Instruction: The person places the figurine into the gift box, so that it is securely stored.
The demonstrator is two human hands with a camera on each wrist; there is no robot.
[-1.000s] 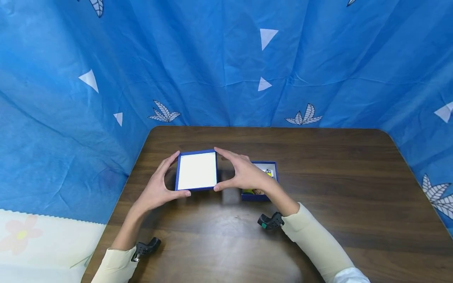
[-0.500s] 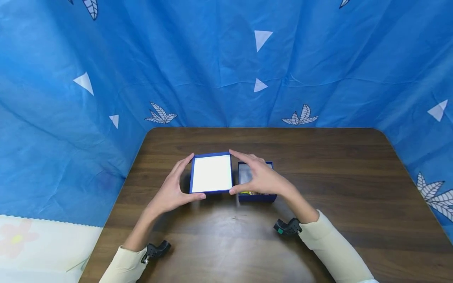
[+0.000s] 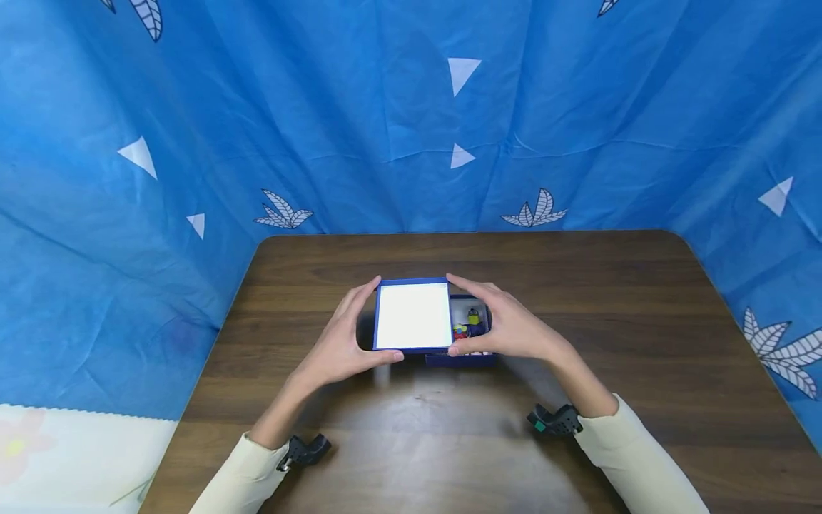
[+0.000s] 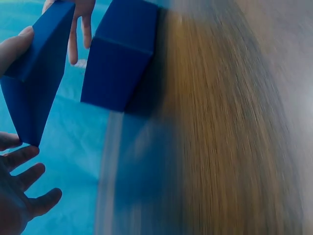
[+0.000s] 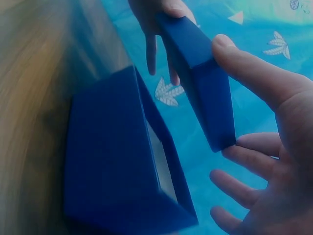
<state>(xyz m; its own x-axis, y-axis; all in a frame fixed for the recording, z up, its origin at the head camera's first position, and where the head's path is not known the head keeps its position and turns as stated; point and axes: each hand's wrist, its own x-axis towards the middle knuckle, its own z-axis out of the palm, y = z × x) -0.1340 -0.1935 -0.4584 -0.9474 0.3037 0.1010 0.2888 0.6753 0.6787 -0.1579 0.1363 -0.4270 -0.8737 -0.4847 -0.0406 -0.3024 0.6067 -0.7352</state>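
Both hands hold a shallow square blue box lid (image 3: 414,315), its white face toward the head camera. My left hand (image 3: 344,332) grips the lid's left edge between thumb and fingertips. My right hand (image 3: 507,321) holds the opposite edge the same way, thumb at the near corner and fingertips at the far one. Below and partly behind the lid stands a deeper open blue box (image 3: 459,361) on the table, and the lid overlaps its left part in the head view. Inside it are small colourful toy figures (image 3: 474,321), partly covered by the right hand. In the right wrist view the lid (image 5: 215,107) hangs above the box (image 5: 107,152).
The brown wooden table (image 3: 610,307) has rounded far corners. Behind it hangs a blue curtain (image 3: 359,107) with white triangles and leaves. A pale flowered cloth (image 3: 77,457) lies at the left. Each wrist wears a black camera mount (image 3: 555,420).
Both hands have carried the lid to the right, from left of the open box to partly over it. The box stays standing on the table while the head view shifts slightly.
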